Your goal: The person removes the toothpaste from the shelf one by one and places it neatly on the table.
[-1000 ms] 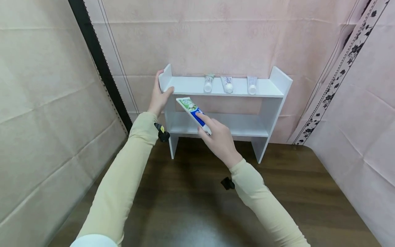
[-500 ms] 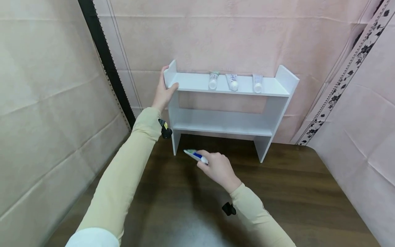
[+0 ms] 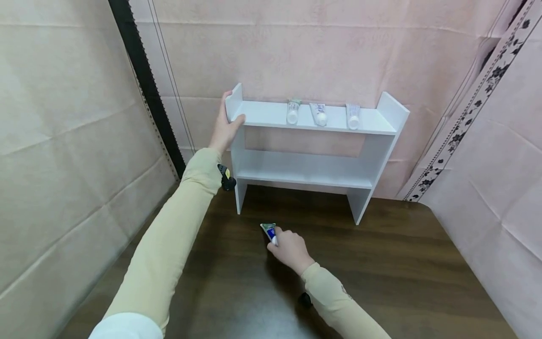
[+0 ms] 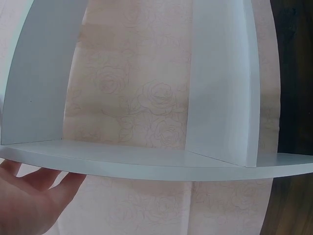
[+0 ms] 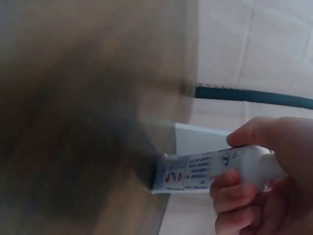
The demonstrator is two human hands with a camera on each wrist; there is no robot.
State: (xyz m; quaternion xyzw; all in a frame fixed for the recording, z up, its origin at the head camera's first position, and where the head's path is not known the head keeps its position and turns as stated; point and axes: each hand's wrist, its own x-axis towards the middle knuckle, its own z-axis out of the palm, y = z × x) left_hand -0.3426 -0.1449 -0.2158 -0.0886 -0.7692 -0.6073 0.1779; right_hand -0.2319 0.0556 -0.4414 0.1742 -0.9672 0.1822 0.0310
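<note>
My left hand (image 3: pixel 225 128) grips the upper left side panel of a small white two-tier shelf (image 3: pixel 302 165), thumb at the panel's front edge. In the left wrist view, the fingers (image 4: pixel 66 188) reach behind that side board. Low over the table in front of the shelf, my right hand (image 3: pixel 290 249) holds a toothpaste tube (image 3: pixel 269 232) in green, blue and white. The right wrist view shows the printed white back of the tube (image 5: pixel 195 171), with thumb and fingers around its white-cap end and the flat end pointing away from the palm.
On the top tier three white tubes lie side by side: a green-ended tube (image 3: pixel 293 111), a middle tube (image 3: pixel 318 114) and a right tube (image 3: pixel 353 116). The shelf stands on a dark wooden table (image 3: pixel 381 263). Pale cloth walls (image 3: pixel 305 56) close in the back and sides.
My right hand has carried the toothpaste tube from in front of the shelf down and back toward me, close to the table. The left hand keeps its grip on the side panel.
</note>
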